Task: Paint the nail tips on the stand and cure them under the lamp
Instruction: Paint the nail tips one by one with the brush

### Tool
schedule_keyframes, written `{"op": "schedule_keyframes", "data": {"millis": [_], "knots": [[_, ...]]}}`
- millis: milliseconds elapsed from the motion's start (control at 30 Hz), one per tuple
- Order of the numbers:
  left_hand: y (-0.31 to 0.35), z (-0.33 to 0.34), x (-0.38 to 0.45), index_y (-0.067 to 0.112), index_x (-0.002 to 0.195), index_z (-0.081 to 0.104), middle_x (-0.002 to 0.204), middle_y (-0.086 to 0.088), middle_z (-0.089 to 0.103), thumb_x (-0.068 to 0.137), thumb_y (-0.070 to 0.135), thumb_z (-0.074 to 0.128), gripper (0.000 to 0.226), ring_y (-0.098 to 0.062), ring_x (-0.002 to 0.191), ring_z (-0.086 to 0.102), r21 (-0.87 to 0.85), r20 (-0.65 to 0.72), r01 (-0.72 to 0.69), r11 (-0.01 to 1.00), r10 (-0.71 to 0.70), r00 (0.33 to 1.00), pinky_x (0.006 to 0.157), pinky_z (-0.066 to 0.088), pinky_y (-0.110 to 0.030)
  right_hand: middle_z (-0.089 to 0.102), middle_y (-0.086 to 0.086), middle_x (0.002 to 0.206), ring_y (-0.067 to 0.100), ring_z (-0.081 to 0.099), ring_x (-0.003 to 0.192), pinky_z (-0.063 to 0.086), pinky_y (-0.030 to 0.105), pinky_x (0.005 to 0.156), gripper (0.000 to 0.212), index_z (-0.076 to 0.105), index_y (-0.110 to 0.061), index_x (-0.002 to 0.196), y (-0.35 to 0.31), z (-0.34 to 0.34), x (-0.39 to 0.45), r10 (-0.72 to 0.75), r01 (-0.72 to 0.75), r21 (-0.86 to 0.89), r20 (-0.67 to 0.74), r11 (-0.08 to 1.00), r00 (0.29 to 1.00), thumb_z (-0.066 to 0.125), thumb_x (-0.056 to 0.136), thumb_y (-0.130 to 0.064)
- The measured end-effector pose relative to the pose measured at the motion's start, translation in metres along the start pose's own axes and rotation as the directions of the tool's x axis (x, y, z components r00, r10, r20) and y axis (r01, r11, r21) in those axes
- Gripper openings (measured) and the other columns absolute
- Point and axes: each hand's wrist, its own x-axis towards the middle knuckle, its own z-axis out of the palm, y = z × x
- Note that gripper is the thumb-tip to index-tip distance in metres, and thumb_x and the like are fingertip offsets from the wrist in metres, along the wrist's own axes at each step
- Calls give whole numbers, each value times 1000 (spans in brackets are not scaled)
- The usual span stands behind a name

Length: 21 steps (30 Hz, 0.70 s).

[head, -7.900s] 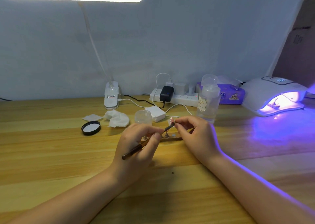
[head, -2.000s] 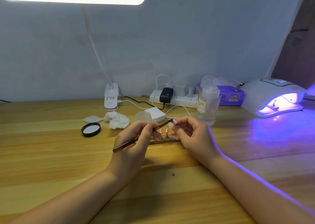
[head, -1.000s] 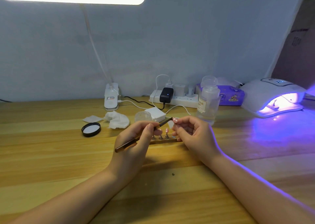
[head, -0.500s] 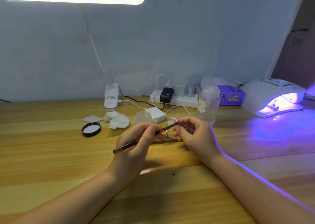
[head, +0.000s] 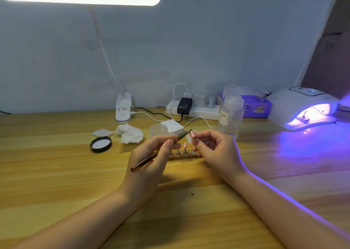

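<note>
My left hand (head: 151, 157) grips a thin brown brush (head: 145, 160), its tip raised toward a pink nail tip (head: 192, 134) pinched in my right hand (head: 214, 150). Between and below both hands lies the wooden stand (head: 181, 157) with small metal holders; one holder carries a pink nail tip (head: 185, 145). The white curing lamp (head: 303, 106) glows violet at the far right with a small holder inside it.
A clear bottle (head: 230, 112) stands just behind my right hand. A small clear jar (head: 158, 130), white box, crumpled wipes (head: 130, 133) and a black lid (head: 101, 144) lie behind my left hand. Power strip (head: 193, 109), cables and desk-lamp base (head: 123, 108) line the wall.
The brush tip has risen slightly against the nail tip in my right hand. Both hands sit a little apart from the stand, which shows more between them than half a second ago.
</note>
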Motion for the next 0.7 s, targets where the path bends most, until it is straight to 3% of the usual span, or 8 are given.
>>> {"op": "schedule_keyframes", "data": {"millis": [167,433,600,700], "knots": [[0,-1,-2,10,94,71,86,-3,74,88,31,54,28,-11,83,70,-33,5,-28,999,29,1000,73,52,-17,71,8,78,14,70,70,56,21,63,10,69,-14,90,-2,2,0,8,-6,29,-49,1000,999,68,85,-5],[0,1,-1,17,106,69,94,7,74,91,23,55,21,-4,90,68,4,-1,-3,1000,3,1000,73,50,-13,71,5,80,15,68,74,57,22,68,13,71,-10,96,-1,1,0,-43,40,-82,-40,996,998,67,85,-2],[1,0,-3,17,94,72,87,-5,73,87,32,55,23,-19,88,70,-35,27,-8,999,9,1000,78,55,-30,71,0,77,11,68,72,54,17,65,20,69,-22,90,0,0,0,-55,47,-112,-68,993,996,67,86,-3],[1,-1,-3,19,95,69,87,1,73,89,33,53,22,-11,86,69,-8,-2,-25,1000,25,1000,75,52,-20,70,-2,77,11,67,73,54,16,66,18,70,-19,92,0,1,1,-68,59,-126,-66,990,996,67,86,-3]]}}
